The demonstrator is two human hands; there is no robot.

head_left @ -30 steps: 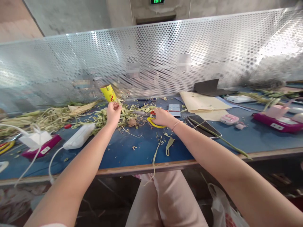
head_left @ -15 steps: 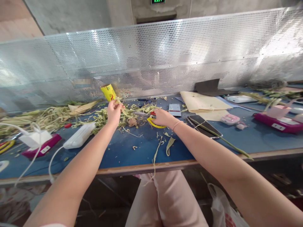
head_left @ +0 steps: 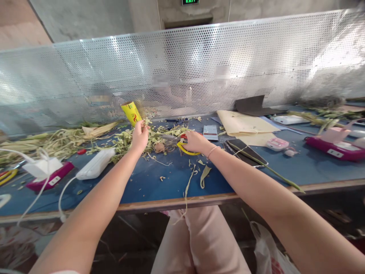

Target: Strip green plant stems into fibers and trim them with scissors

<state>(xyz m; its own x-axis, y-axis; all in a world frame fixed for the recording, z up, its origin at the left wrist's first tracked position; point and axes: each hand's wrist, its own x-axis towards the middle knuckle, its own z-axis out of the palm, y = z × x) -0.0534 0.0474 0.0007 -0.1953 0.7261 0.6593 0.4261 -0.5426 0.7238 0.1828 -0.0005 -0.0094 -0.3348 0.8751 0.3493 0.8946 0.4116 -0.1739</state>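
My left hand point(head_left: 140, 136) is closed in a pinch, with a small pale plant scrap point(head_left: 146, 121) at its fingertips. Just behind it a yellow tube-shaped container point(head_left: 131, 112) leans at a tilt. My right hand point(head_left: 196, 142) grips scissors point(head_left: 186, 149) with red and yellow handles. Their metal blades point left toward the pile of cut plant bits point(head_left: 122, 142), and whether they are parted is hard to see. A brownish round clump point(head_left: 159, 147) lies between the two hands.
A white adapter point(head_left: 96, 163) and a magenta power strip point(head_left: 51, 177) with cords lie left. Right are a phone point(head_left: 246, 153) with a long stem across it, a small notepad point(head_left: 210, 132), brown paper point(head_left: 246, 123) and a pink case point(head_left: 277, 144). A perforated metal screen point(head_left: 194, 49) stands behind.
My left hand has shifted slightly to the right, and its fingers are drawn closer together. My right hand and the scissors stay almost where they were.
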